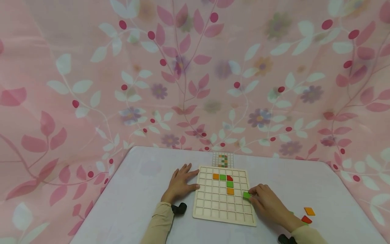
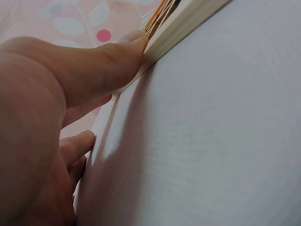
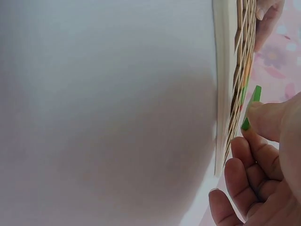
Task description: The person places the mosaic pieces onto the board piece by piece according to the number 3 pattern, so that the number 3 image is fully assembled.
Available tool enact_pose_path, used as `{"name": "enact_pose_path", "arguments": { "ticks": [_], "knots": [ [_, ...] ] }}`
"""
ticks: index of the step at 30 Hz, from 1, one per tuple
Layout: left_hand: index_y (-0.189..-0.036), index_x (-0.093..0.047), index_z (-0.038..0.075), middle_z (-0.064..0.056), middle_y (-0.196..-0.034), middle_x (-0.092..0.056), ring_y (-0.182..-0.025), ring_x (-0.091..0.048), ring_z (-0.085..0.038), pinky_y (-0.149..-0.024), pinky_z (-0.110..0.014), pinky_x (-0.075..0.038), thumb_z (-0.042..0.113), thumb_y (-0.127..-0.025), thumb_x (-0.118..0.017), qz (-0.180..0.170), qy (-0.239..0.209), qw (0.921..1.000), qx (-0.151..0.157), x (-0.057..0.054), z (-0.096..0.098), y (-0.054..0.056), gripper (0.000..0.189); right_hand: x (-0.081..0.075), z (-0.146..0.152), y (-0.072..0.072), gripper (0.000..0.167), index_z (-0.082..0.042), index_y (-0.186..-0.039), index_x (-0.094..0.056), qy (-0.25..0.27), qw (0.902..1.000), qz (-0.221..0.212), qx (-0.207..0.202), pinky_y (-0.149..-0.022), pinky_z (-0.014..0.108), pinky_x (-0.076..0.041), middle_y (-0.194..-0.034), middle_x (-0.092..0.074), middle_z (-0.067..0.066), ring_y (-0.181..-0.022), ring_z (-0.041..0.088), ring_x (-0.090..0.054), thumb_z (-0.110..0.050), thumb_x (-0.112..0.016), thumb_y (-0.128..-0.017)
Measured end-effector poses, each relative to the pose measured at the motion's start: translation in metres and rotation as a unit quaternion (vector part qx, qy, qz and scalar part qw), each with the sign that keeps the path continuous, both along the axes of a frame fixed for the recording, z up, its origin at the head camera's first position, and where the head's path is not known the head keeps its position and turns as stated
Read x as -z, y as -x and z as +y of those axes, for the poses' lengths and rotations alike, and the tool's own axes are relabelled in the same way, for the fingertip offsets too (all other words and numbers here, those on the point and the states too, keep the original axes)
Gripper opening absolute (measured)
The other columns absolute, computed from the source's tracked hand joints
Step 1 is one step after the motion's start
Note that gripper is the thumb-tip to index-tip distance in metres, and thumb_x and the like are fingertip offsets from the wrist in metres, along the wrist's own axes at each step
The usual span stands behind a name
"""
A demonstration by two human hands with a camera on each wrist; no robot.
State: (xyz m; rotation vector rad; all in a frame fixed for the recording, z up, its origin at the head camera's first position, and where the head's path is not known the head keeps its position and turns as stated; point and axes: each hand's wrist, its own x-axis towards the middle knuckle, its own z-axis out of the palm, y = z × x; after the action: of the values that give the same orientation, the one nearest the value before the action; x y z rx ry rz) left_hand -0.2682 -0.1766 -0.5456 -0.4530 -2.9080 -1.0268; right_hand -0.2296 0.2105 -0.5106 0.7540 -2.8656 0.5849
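Observation:
A wooden grid board (image 1: 210, 205) lies on the white table, with several coloured tiles set in its upper cells: an orange tile (image 1: 216, 176), a green tile (image 1: 222, 177), a red tile (image 1: 229, 178) with a cut corner, then green and orange ones below it. My left hand (image 1: 179, 183) touches the board's left edge with thumb and fingers spread. Over the board's right side, my right hand (image 1: 271, 205) pinches a green square tile (image 1: 246, 195) between thumb and finger. In the right wrist view that green tile (image 3: 257, 94) is held above the board's rim.
A pattern card (image 1: 223, 160) with a coloured grid figure lies just behind the board. To the right of my right hand are a loose orange tile (image 1: 309, 211) and a red tile (image 1: 306, 219), with bits of green beside them. A pink floral cloth (image 1: 195, 84) hangs behind the table.

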Motion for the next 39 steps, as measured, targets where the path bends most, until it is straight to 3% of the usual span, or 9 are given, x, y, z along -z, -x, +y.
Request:
{"name": "enact_pose_path", "arguments": {
  "ticks": [15,30,39],
  "knots": [
    [-0.152,-0.061,0.019,-0.019,-0.171,-0.036,-0.162,-0.025,-0.041,-0.129,-0.067,-0.014,0.042,-0.093,-0.079,0.004,0.004,1.0,-0.004,0.002,0.003,0.004,0.066,-0.007,-0.025,0.004,0.013,-0.013,-0.111,-0.071,0.032,0.996,-0.06,-0.058,-0.082,0.029,-0.053,-0.106,-0.065,-0.009,-0.096,0.006,-0.054,-0.022,-0.073,-0.101],
    [-0.152,-0.061,0.019,-0.019,-0.171,-0.036,-0.162,-0.026,-0.041,-0.128,-0.068,-0.015,0.043,-0.092,-0.079,0.003,0.012,0.9999,-0.005,0.001,0.002,0.003,0.067,-0.005,-0.045,0.009,0.016,-0.013,-0.112,-0.071,0.003,0.9971,-0.038,-0.065,-0.088,0.034,-0.056,-0.108,-0.066,-0.008,-0.099,0.009,-0.057,-0.023,-0.075,-0.101],
    [-0.152,-0.062,0.018,-0.019,-0.17,-0.037,-0.161,-0.027,-0.042,-0.127,-0.069,-0.016,0.042,-0.092,-0.08,0.006,0.015,0.9999,-0.003,0.001,0.001,0.003,0.067,-0.007,-0.058,0.017,0.014,-0.011,-0.111,-0.072,-0.004,0.9946,0.014,-0.102,-0.087,0.035,-0.055,-0.105,-0.067,-0.006,-0.098,0.011,-0.057,-0.019,-0.075,-0.099]
  ]
}}
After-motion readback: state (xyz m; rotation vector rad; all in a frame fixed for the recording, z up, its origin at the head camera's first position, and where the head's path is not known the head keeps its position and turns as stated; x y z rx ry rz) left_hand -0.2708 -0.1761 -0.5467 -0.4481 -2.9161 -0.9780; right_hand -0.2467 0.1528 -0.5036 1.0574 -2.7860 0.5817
